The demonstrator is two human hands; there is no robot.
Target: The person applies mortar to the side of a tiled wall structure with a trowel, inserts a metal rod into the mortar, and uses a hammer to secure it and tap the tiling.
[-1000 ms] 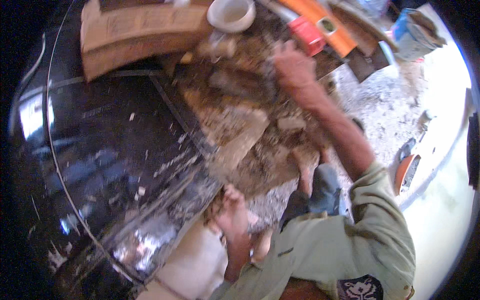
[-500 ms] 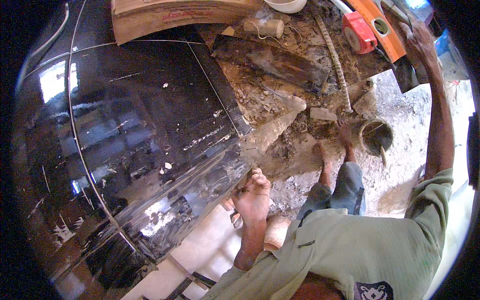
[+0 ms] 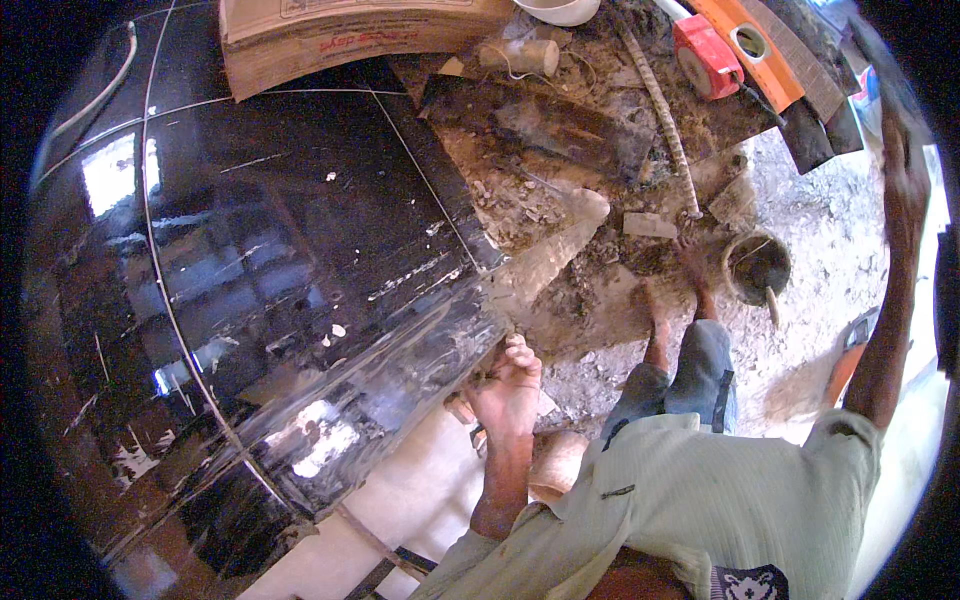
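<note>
My left hand (image 3: 505,388) is closed, its fingers curled in at the front edge of the glossy black tiled slab (image 3: 290,215). Whatever may be inside those fingers is hidden. Up at the far right, my right hand (image 3: 905,165) is smeared by motion, and its fingers cannot be made out. A dark blurred shape lies just beyond it. Nearest to that hand on its left are an orange level (image 3: 772,75) with a round window, a red tape measure (image 3: 708,58) and dark strips of tile (image 3: 805,135).
A curved cardboard sheet (image 3: 370,45) stands on the slab's far side. Beyond the corner lie a dark tile piece (image 3: 560,130), a pale rod (image 3: 660,110), a cylindrical spool (image 3: 525,57) and a white bowl (image 3: 565,8). A bucket (image 3: 757,268) with a handle sticking out stands on the rubble-strewn floor.
My right hand has moved right and slightly down, away from the orange level. My left hand stays at the slab edge. An orange-and-dark object now shows beside my right forearm.
</note>
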